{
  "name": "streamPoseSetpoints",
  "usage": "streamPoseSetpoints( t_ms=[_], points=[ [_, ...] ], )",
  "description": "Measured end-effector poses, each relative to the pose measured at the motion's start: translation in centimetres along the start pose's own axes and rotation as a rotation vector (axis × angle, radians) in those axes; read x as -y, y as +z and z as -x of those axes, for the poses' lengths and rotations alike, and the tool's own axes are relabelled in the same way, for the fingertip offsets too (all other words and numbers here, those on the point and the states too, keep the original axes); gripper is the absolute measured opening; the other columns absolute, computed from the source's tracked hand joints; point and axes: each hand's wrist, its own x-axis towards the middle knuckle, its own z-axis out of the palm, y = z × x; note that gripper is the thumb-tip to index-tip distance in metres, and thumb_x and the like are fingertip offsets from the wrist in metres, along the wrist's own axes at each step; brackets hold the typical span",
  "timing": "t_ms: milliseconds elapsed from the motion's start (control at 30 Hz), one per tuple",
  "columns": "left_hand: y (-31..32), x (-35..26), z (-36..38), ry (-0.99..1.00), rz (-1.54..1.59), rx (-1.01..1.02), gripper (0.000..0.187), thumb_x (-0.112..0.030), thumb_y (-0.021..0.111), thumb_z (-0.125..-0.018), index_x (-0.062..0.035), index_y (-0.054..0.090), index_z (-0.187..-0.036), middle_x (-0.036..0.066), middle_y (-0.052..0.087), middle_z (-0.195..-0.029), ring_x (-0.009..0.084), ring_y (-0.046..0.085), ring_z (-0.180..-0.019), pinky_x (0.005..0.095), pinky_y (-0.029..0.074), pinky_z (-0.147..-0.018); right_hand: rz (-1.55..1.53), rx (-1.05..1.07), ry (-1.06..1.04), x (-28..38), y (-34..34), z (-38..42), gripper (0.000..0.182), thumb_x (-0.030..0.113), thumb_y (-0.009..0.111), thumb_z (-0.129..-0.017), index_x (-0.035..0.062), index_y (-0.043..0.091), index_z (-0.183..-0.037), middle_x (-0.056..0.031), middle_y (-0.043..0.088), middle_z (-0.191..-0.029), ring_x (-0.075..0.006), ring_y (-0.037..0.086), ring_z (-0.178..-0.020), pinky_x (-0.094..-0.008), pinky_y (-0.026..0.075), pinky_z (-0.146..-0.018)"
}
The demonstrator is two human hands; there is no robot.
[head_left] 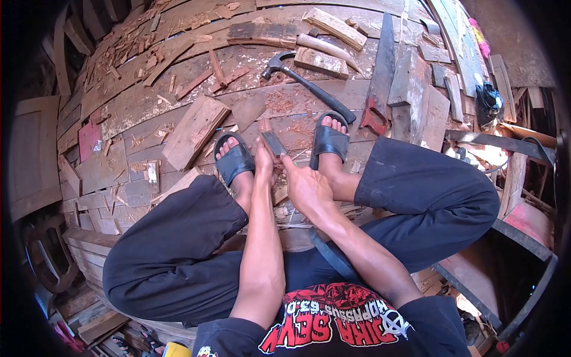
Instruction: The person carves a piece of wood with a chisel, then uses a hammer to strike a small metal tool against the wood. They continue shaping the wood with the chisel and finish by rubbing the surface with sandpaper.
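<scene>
Head view: my left hand [265, 162] is gripping a short dark piece [273, 144] with a reddish-brown far end, the palm pressing along its left side and the thumb lying forward. My right hand [309, 187] is bending at the knuckles, one digit pointing ahead and touching the near end of the piece; its other fingers are hiding beneath, so I am not able to tell how tightly they are closing. The piece is sitting between my left sandal [235, 163] and my right sandal [331, 141], over the plank floor [143, 119]. My left forearm is running almost straight ahead, while my right one is slanting inward, both passing between my bent legs. Past my feet, a hammer [315, 91] is lying diagonally, and a saw [380, 74] with a red handle is resting to its right. Left of my left sandal, a wooden block [195, 131] is lying.
</scene>
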Motion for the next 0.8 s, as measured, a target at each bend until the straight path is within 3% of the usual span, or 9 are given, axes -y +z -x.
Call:
streamPoseSetpoints(
  t_ms=[133, 300, 600, 800],
  points=[
    [-0.1, -0.2, 0.0, 0.0, -0.001, 0.003, 0.063, -0.066, 0.029, -0.107, -0.0107, 0.053, -0.091, 0.002, 0.048, -0.06, 0.0171, 0.044, -0.045, 0.0318, 0.034, -0.042, 0.043, -0.011, -0.009, 0.2, 0.5, 0.0, 0.046, 0.01, 0.047, -0.099, 0.0139, 0.05, -0.145, -0.0292, 0.072, -0.088, -0.0472, 0.073, -0.086, -0.0589, 0.057, -0.075],
    [0.1, -0.2, 0.2, 0.003, 0.001, 0.012, 0.062, -0.065, 0.028, -0.107, -0.0108, 0.054, -0.091, 0.002, 0.047, -0.059, 0.0169, 0.043, -0.044, 0.0317, 0.034, -0.041, -0.253, -0.014, -0.001, -1.3, -0.3, -1.8, 0.037, 0.017, 0.046, -0.104, 0.0112, 0.051, -0.141, -0.032, 0.071, -0.097, -0.05, 0.071, -0.094, -0.0587, 0.055, -0.083],
    [0.6, 0.0, 0.3, 0.015, 0.003, 0.01, 0.062, -0.065, 0.028, -0.108, -0.011, 0.054, -0.092, 0.0, 0.046, -0.059, 0.0165, 0.042, -0.044, 0.0315, 0.033, -0.041, 0.137, -0.053, -0.002, 0.2, 0.7, -1.4, 0.044, 0.01, 0.055, -0.095, 0.0128, 0.051, -0.138, -0.0256, 0.075, -0.092, -0.0416, 0.076, -0.088, -0.0524, 0.06, -0.075],
    [1.0, -0.2, 0.1, 0.03, 0.003, 0.03, 0.061, -0.064, 0.028, -0.108, -0.0112, 0.055, -0.093, 0.0, 0.045, -0.058, 0.0163, 0.041, -0.043, 0.0315, 0.033, -0.041, -0.062, -0.002, 0.019, -0.3, 0.2, -2.0, 0.039, 0.013, 0.052, -0.101, 0.0107, 0.051, -0.14, -0.0302, 0.072, -0.097, -0.0483, 0.072, -0.094, -0.0563, 0.057, -0.082]
  ],
)
